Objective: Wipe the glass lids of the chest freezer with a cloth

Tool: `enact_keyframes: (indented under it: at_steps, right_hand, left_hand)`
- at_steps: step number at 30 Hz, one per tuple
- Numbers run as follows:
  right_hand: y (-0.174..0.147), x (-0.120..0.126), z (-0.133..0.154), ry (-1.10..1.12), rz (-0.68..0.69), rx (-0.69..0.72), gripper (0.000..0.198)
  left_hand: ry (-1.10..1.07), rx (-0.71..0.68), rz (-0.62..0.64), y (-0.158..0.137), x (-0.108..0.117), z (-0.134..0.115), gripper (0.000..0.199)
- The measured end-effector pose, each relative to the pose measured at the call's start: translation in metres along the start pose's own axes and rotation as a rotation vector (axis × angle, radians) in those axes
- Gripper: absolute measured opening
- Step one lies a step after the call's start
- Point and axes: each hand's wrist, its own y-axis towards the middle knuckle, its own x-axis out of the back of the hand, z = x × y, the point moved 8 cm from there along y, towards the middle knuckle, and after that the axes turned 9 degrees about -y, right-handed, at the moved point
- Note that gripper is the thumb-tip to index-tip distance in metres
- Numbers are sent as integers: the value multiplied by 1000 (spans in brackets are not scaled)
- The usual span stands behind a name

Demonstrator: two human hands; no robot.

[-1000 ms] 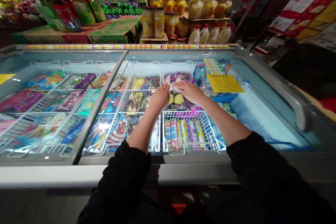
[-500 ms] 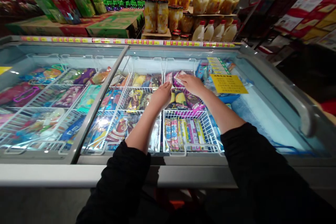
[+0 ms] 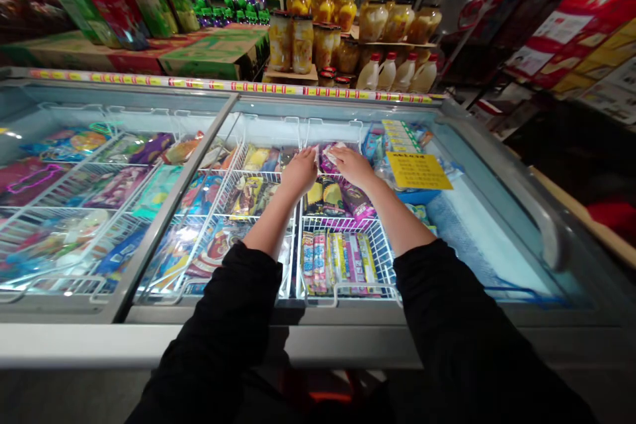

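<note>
At the near side, the front edge (image 3: 348,346) of the freezer is crossed by two dark sleeves, and both forearms are extended forward, roughly parallel, with elbows low and wide. Between the forearms, the front basket (image 3: 386,253) is seen with stick packs (image 3: 338,260) standing in rows; beyond it, dark and purple packs (image 3: 332,195) are held in the middle basket.

The left hand (image 3: 300,171) is set palm down, fingers extended and laid close together. A pale patch is seen at its fingertips; it cannot be identified. The right hand (image 3: 354,167) is set palm down just beside it, a narrow gap being left between the two. Its fingers are stretched over a white cloth (image 3: 338,147), possibly tissue; whether the cloth is pinched or merely covered cannot be told. The cloth is located at the right fingertips, above the rear packs (image 3: 326,162). Contact with the glass (image 3: 447,228) appears likely but is not confirmed.

The work is judged to be under way: the far zone is being handled, and the cloth has not been put down. No finished portion can be distinguished from an unfinished one. Right of the hands, a yellow notice (image 3: 420,171) is displayed. Farther back, a price strip (image 3: 278,88) is fitted along the rear edge, and jars (image 3: 292,43) are stacked behind it.
</note>
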Motion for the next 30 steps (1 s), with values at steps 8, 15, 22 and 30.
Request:
enact_keyframes:
  at_steps: [8, 15, 22, 30]
  right_hand:
    - [-40, 0, -15, 38, 3, 172, 49]
    - [32, -4, -33, -25, -67, 21, 49]
    - [8, -5, -35, 30, -42, 141, 48]
    - [48, -2, -54, -21, -60, -13, 47]
  left_hand:
    - [73, -21, -17, 34, -4, 10, 54]
    - [101, -67, -56, 32, -7, 10, 53]
    - [101, -51, -54, 30, -6, 9, 53]
    - [97, -38, -50, 30, -6, 8, 52]
